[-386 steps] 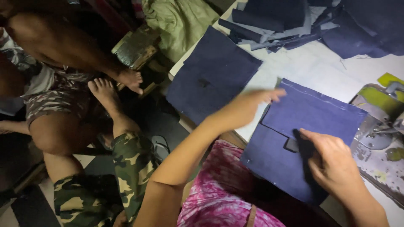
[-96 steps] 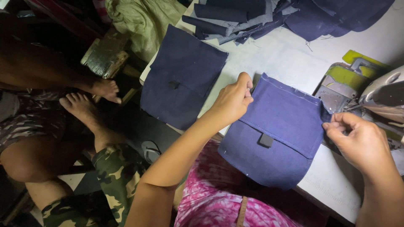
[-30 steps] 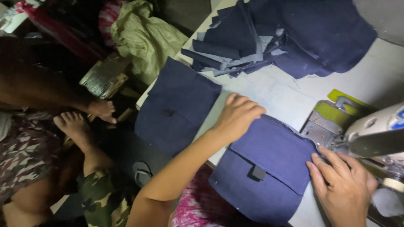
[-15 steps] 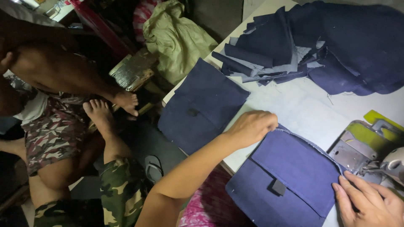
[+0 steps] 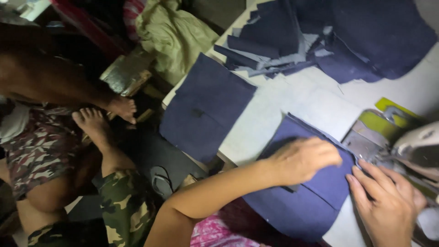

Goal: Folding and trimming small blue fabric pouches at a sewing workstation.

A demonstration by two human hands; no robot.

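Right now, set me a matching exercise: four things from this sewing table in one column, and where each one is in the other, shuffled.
Things:
1. left hand
2. right hand
3. pile of navy fabric pieces
4. flat navy panel

Places:
A. hanging over the table's left edge
B. heaped at the far end of the table
C. pressed flat on top of the navy piece being sewn
D. at that piece's right edge, beside the sewing machine

Pairs: 1-C, 2-D, 3-B, 4-A
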